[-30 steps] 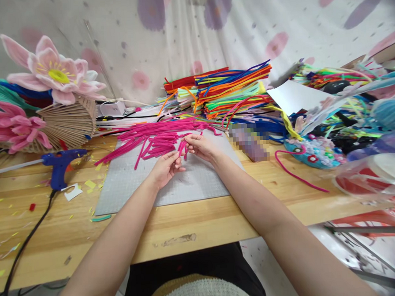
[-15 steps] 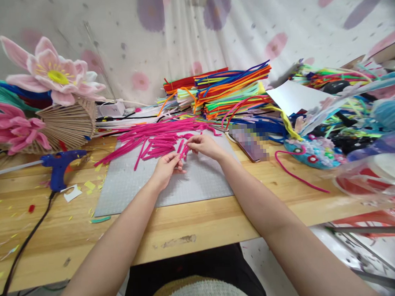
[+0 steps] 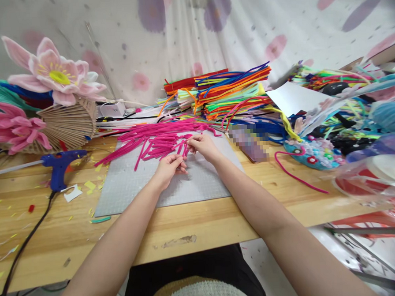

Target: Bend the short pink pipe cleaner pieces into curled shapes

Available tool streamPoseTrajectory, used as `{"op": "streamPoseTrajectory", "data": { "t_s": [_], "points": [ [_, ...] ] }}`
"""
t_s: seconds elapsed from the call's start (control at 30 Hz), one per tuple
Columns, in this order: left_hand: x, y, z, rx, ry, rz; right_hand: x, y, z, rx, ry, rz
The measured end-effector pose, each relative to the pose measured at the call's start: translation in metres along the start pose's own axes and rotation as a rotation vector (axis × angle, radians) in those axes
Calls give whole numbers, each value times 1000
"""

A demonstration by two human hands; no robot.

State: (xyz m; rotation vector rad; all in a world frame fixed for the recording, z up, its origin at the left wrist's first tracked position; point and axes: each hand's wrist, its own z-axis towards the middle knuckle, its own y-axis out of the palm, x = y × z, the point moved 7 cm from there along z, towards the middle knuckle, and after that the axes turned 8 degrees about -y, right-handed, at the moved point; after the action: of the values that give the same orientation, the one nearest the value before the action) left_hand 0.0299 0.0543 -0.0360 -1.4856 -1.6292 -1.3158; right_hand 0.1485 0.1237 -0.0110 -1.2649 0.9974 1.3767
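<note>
Thumb and fingers of my left hand (image 3: 169,168) are closed in a pinch on a short magenta pipe cleaner above the grey cutting mat (image 3: 127,191). Just right of it, my right hand (image 3: 202,147) pinches the same fuzzy piece, its fingertips almost touching the left ones. The fingers cover most of the piece, so its exact shape is hidden. Behind both hands a pile of magenta pipe cleaners (image 3: 163,128) lies across the back of the mat, long ones farther off and shorter cut ones nearer.
A blue glue gun (image 3: 57,166) stands at the left with its black cord. Pink pipe-cleaner flowers (image 3: 56,76) rise behind it. Bundles of coloured pipe cleaners (image 3: 231,93) are stacked at the back. A phone (image 3: 250,145) and a blue decorated piece (image 3: 313,153) lie to the right.
My left hand has shifted slightly right and its fingers have curled in. The held piece's tilt between the fingertips has changed. My right hand has hardly moved.
</note>
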Motion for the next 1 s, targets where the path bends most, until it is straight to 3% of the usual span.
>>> {"op": "streamPoseTrajectory", "data": {
  "t_s": [0.27,0.47,0.6,0.8,0.9,1.0],
  "points": [
    [3,0,6,-161,-161,-249,-4,5,-2,-102,-44,6],
    [9,2,7,-158,-123,-181,-10,19,-9,-181,-56,-108],
    [5,2,5,-77,-120,-88,-8,22,-7,-159,-64,-100],
    [8,5,5,74,68,80,3,21,-3,-65,-48,30],
    [8,6,6,101,109,141,8,22,-3,-25,20,116],
    [6,7,7,60,48,57,11,24,-6,-9,100,224]
  ]
}}
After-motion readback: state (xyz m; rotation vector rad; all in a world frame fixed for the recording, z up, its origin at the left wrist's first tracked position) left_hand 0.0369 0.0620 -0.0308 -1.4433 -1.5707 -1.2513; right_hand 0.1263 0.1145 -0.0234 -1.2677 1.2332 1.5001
